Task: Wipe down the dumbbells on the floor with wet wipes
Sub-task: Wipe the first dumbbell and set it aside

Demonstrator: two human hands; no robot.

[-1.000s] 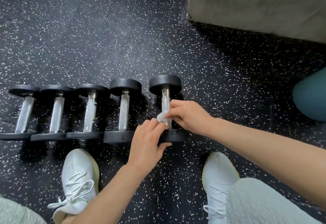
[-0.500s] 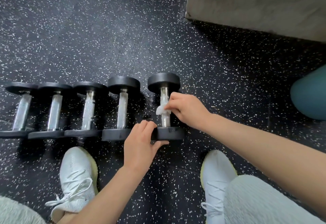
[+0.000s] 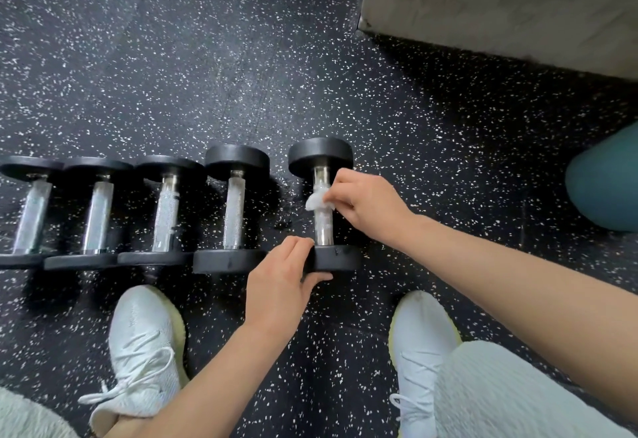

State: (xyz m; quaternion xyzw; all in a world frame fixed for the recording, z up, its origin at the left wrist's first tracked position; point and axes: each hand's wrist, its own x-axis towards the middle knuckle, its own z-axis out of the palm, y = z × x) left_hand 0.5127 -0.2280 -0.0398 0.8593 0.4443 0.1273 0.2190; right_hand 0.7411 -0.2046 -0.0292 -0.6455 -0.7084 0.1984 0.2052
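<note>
Five black-headed chrome dumbbells [image 3: 234, 209] line the speckled floor [image 3: 207, 75]; the rightmost's handle [image 3: 324, 227] runs away from the person, right hand [image 3: 369, 209] pinching a crumpled white wet wipe [image 3: 317, 201] on its far half, left hand [image 3: 279, 285] gripping the near head [image 3: 340, 258].

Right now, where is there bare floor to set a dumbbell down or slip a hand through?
Widest bare floor lies beyond the dumbbell row, left of the grey block. Another patch sits between the right hand and the teal ball. Crowded: the four left dumbbells lie packed side by side, and both shoes hem the near side.
</note>
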